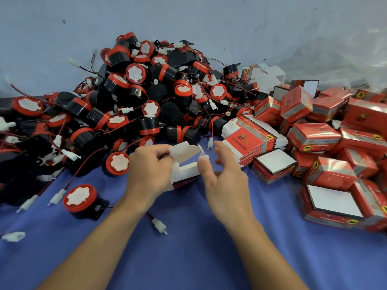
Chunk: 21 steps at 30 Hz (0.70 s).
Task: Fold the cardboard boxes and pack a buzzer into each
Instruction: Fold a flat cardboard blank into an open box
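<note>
A half-folded cardboard box (184, 164), white inside and red outside, hangs just above the blue cloth at the centre. My left hand (148, 170) grips its left side, fingers curled round the wall and a top flap. My right hand (222, 170) pinches a small white side flap with the thumb while the other fingers spread loosely. One black and red buzzer (82, 200) with a white cap lies alone near my left forearm. A big heap of buzzers (134, 97) with red wires rises behind the box.
A stack of flat red box blanks (249, 139) lies right of my hands. Several folded red boxes (326, 147) pile up at the right, some showing white faces. White wire connectors (159, 225) lie loose on the blue cloth (188, 237). A pale wall stands behind.
</note>
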Tool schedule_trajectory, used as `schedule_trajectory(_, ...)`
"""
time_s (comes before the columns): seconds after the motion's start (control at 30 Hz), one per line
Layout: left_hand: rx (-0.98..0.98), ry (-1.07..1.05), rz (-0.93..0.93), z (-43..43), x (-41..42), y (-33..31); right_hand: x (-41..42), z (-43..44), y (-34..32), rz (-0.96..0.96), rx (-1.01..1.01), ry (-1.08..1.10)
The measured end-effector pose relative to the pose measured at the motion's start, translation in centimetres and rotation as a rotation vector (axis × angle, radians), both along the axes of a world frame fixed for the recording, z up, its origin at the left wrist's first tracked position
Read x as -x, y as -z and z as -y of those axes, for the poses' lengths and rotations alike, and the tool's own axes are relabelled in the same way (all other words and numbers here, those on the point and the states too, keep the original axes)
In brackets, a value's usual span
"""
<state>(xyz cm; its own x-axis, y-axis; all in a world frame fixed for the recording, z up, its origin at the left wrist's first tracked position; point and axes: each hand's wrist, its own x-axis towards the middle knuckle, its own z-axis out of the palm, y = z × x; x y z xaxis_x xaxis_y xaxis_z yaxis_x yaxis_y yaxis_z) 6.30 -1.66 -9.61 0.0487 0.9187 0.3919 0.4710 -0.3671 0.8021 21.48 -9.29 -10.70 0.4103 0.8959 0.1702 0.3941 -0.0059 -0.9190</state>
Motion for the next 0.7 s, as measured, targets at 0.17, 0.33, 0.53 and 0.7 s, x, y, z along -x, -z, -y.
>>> schedule_trajectory(0.17, 0.074, 0.021, 0.007, 0.0, 0.0, 0.2, -0.3, -0.7, 0.1, -0.100, 0.046, -0.150)
schedule_trajectory(0.33, 0.086, 0.010, 0.031, 0.2, -0.2, 0.2, -0.3, -0.8, 0.2, -0.185, 0.063, -0.215)
schedule_trajectory(0.53, 0.025, -0.031, 0.014, 0.8, -0.5, 0.2, 0.0, -0.7, -0.1, -0.175, 0.076, -0.225)
schedule_trajectory(0.7, -0.113, -0.058, -0.115, 1.3, -0.6, -0.1, -0.2, -0.6, 0.3, -0.155, 0.068, -0.264)
